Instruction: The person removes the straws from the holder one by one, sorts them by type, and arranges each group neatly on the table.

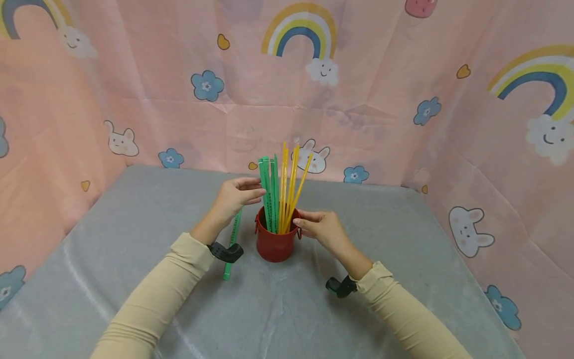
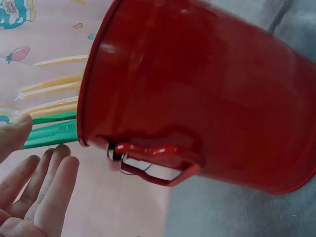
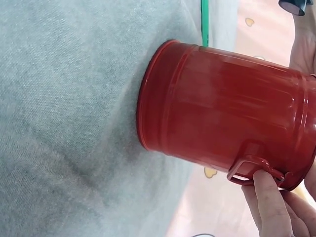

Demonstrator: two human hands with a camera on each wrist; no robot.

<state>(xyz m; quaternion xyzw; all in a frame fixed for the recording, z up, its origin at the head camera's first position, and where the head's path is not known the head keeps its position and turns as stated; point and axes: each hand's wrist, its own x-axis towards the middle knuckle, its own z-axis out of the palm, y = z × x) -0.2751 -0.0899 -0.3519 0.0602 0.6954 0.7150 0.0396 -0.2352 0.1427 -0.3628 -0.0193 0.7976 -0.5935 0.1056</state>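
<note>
A red metal bucket point(image 1: 275, 247) with small side handles stands upright on the grey cloth. Flat green strips with dark print point(image 1: 270, 199) rise from its left side, and thin yellow sticks point(image 1: 291, 192) from its right. My left hand point(image 1: 235, 197) is beside the green strips, its fingertips right at their edge; in the left wrist view its fingers point(image 2: 57, 195) are extended, with the thumb apart from them. The right hand point(image 1: 323, 232) pinches the bucket's right rim, thumb at the top, and one finger lies on the side handle point(image 3: 247, 170).
Another green strip point(image 1: 234, 239) lies on the grey cloth point(image 1: 278, 309) left of the bucket, partly behind my left wrist. Pink printed curtains point(image 1: 381, 99) rise behind the table and along both sides. A dark camera point(image 1: 227, 252) is strapped to the left wrist.
</note>
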